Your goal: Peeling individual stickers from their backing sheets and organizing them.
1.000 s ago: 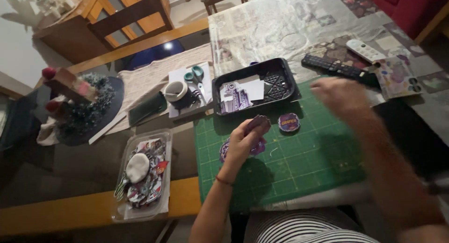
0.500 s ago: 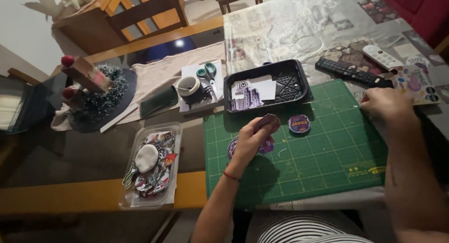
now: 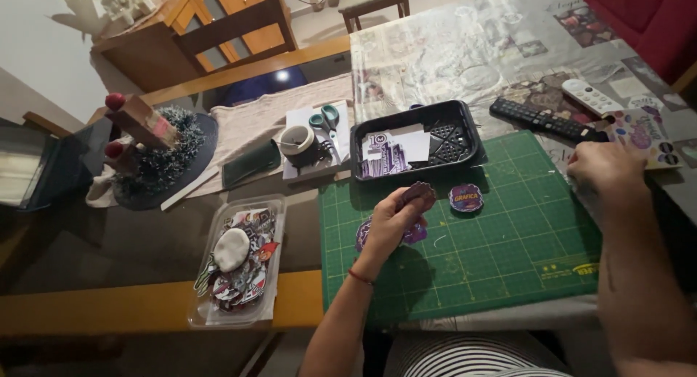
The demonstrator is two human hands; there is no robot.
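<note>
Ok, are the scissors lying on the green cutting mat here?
No, the scissors lie on a white sheet beside the roll of tape, off the green cutting mat, left of the black tray.

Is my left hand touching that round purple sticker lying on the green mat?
Apart. The head view shows green mat between the left hand and the round sticker.

The left hand (image 3: 392, 221) hides most of a purple sticker (image 3: 415, 234) (design unreadable).

Green-handled scissors (image 3: 324, 119) and a tape roll (image 3: 297, 139) are placed beside a black tray (image 3: 465, 123); two remote controls (image 3: 544, 120) are laid further right.
</note>
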